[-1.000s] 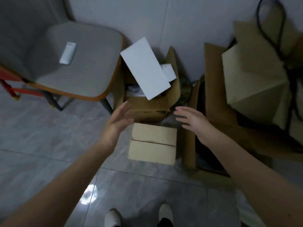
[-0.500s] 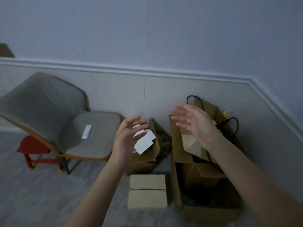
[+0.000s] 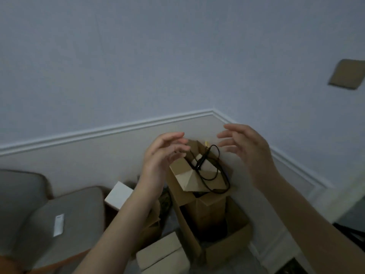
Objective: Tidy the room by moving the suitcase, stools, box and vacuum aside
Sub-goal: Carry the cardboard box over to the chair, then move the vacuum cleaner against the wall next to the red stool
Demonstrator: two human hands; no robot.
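Note:
Both my hands are raised in front of the wall corner and hold nothing. My left hand [image 3: 160,157] has its fingers loosely bent, palm facing right. My right hand [image 3: 246,153] mirrors it, palm facing left. Below and between them stands a tall open cardboard box [image 3: 199,212] with smaller boxes and a black cable [image 3: 213,175] piled in it. A small closed cardboard box [image 3: 162,254] lies on the floor in front, at the bottom centre. No suitcase, stool or vacuum shows clearly.
A grey padded chair [image 3: 65,220] with a small white remote [image 3: 58,227] on its seat stands at the lower left. An open box holding a white carton [image 3: 118,194] sits between chair and tall box. Dark objects [image 3: 351,234] lie at the lower right edge.
My view has swung up from the floor to the wall and to the right. Both hands have lifted away from the small box and now hover in the air.

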